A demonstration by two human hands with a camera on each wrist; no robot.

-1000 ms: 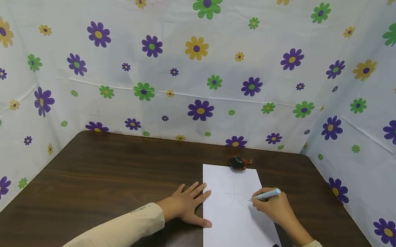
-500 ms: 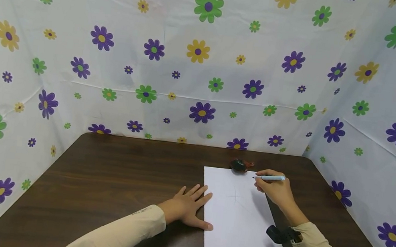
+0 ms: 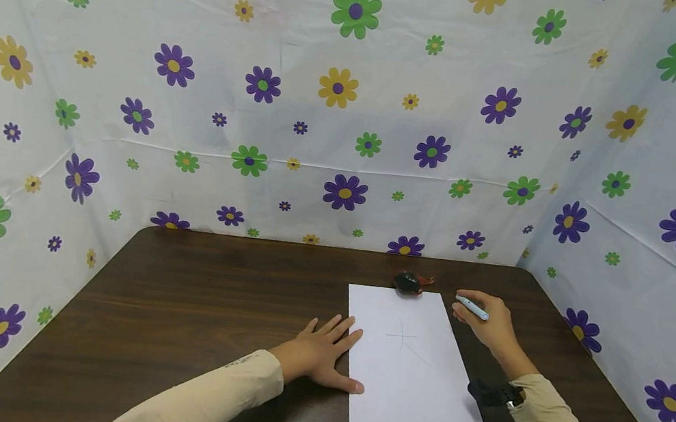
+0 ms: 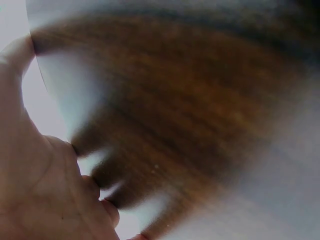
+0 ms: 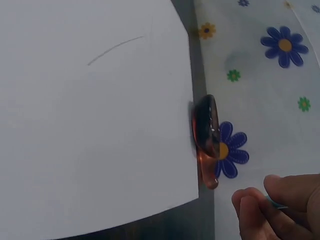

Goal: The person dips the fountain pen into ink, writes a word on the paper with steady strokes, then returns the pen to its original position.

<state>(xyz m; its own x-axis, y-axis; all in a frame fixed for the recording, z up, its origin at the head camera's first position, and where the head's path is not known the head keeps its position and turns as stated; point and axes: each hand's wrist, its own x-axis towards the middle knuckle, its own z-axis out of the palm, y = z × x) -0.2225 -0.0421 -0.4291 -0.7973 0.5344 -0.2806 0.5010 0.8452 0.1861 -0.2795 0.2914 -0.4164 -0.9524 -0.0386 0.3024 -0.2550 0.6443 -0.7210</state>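
A white sheet of paper (image 3: pixel 410 411) lies on the table, bearing thin crossed pencil-like lines (image 3: pixel 402 335) and a faint slanting line. My left hand (image 3: pixel 321 356) rests spread at the sheet's left edge, its thumb and fingertips on the paper; the left wrist view shows its palm side. Just off the sheet's upper right edge, my right hand (image 3: pixel 492 323) holds a light-blue pen (image 3: pixel 472 307) between thumb and fingers. Only a sliver of the pen (image 5: pixel 275 202) shows in the right wrist view. By the sheet's top edge sits a glossy dark, rounded object (image 3: pixel 408 283) with orange-brown parts.
The dark brown wooden table (image 3: pixel 212 294) extends around the paper. White cloth with printed flowers (image 3: pixel 305 49) hangs behind it and along both sides. A black band (image 3: pixel 495 394) with a camera is on the right wrist.
My right hand has moved the pen away from the lines, up toward the sheet's top, then right past its edge. The left hand stays on the paper. The head view has shifted slightly.
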